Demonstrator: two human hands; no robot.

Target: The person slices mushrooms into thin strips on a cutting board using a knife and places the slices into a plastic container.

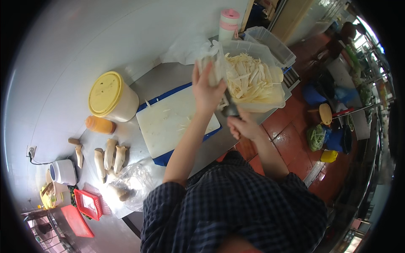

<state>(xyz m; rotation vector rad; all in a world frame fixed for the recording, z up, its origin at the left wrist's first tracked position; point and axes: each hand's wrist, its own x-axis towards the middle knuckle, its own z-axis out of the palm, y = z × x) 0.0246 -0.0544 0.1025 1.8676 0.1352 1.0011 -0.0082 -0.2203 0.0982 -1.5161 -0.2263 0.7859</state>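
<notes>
My left hand (205,91) is at the left edge of a clear plastic bin (250,46), its fingers around a blurred pale bundle (213,71) that looks like mushroom slices. In my right hand (243,126) is the handle of a broad kitchen knife (231,109). Its dark blade points up towards the left hand, and motion and the hand hide much of it. Pale mushroom strips (250,76) heap up inside the bin. Left of my forearm lies a white cutting board (167,126) with a few scraps, on top of a blue board (163,159).
Several whole king oyster mushrooms (110,153) lie by a clear plastic bag (136,183). Along the wall stand a yellow-lidded bucket (123,102), an orange squeeze bottle (99,124) and a pink-lidded tumbler (228,27). Another clear bin (269,41) sits behind. A person (338,41) is at far right.
</notes>
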